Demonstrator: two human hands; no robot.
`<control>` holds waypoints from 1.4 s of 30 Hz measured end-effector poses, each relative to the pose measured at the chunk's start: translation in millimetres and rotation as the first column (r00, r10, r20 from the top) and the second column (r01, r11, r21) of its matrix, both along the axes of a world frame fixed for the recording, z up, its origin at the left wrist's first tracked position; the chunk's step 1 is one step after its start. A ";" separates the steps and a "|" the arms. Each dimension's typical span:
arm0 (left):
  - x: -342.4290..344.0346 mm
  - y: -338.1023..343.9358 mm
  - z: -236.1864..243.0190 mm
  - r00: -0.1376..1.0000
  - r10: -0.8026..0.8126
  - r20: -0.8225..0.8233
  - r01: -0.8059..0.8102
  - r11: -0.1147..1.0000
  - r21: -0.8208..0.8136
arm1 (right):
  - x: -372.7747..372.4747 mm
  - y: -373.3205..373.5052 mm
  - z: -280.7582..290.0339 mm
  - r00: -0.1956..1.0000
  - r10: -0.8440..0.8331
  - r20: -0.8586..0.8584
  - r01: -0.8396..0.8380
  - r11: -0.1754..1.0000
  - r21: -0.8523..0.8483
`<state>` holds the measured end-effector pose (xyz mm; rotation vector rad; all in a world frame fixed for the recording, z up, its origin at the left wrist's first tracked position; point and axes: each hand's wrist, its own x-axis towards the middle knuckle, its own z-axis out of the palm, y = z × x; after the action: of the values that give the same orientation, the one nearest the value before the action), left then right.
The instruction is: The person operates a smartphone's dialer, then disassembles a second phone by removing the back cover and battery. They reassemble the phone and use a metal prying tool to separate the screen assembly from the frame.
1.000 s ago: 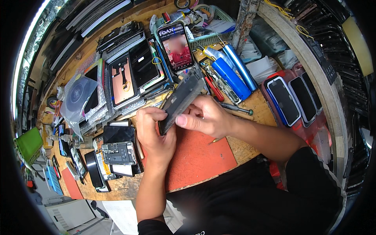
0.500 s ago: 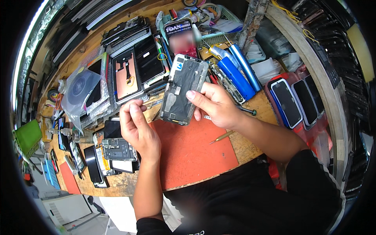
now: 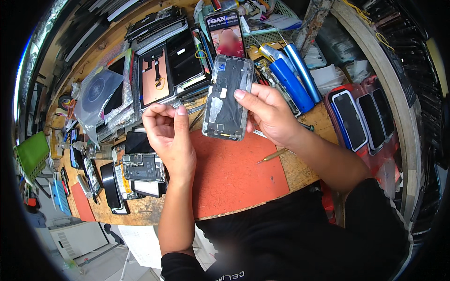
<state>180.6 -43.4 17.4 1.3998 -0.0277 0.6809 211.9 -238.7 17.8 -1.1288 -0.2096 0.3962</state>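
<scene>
My right hand (image 3: 274, 114) grips a phone screen (image 3: 222, 98) by its right edge, thumb on top of it. The dark inner side of the screen faces up, with grey patches, a blue sticker near its top and a thin frame round it. It is held above the orange-red mat (image 3: 234, 182). Left of the screen and apart from it, my left hand (image 3: 169, 136) is raised with the thumb up and the fingers loosely curled. Nothing shows between its thumb and fingertips. A brass-coloured pen-like tool (image 3: 272, 156) lies across the mat's right edge.
An opened phone (image 3: 143, 167) and other phone parts lie left of the mat. Behind stand a lit phone (image 3: 225, 35), stacked screens (image 3: 153, 77) and a green basket (image 3: 260, 33). Blue cylindrical tools (image 3: 293, 86) and several phones on red plastic (image 3: 349, 122) are at the right.
The screen and my right hand have moved slightly right and away from me in the view. My left thumb has parted from the fingers, which were pinched together before.
</scene>
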 end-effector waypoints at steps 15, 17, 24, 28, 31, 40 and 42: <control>-1.8 4.9 -1.1 0.994 -0.047 -0.097 0.045 0.999 -0.024 | 1.5 -0.6 -0.3 1.000 -0.001 0.023 0.001 1.000 0.027; -1.5 6.5 -1.2 0.985 -0.071 -0.155 0.064 0.997 -0.050 | 1.6 -0.6 -0.4 1.000 0.000 0.031 -0.001 1.000 0.028; -1.1 7.2 -3.7 0.997 -0.070 0.013 0.071 0.997 -0.043 | 1.4 -1.4 -0.3 1.000 0.013 0.028 -0.013 0.999 0.029; -1.1 7.8 -2.2 0.994 -0.106 0.004 0.106 0.988 -0.110 | 1.7 -1.9 -0.4 0.999 0.026 0.035 -0.026 1.000 0.013; -0.2 9.6 -1.7 0.989 -0.138 -0.043 0.132 0.983 -0.128 | 2.0 -0.4 -0.3 0.998 0.018 0.066 -0.017 1.000 -0.011; -1.7 9.4 -3.9 0.989 -0.112 -0.098 0.113 0.994 0.003 | -1.8 -1.1 6.0 0.984 0.072 0.162 -0.068 0.997 -0.029; -2.4 9.0 -2.9 0.988 -0.115 -0.106 0.116 0.993 0.004 | -1.5 -0.4 6.3 0.985 0.074 0.157 -0.067 0.997 -0.049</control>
<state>178.2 -34.4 14.5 1.4309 -0.0282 0.5104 210.4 -239.1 24.2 -1.1990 -0.3839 0.3752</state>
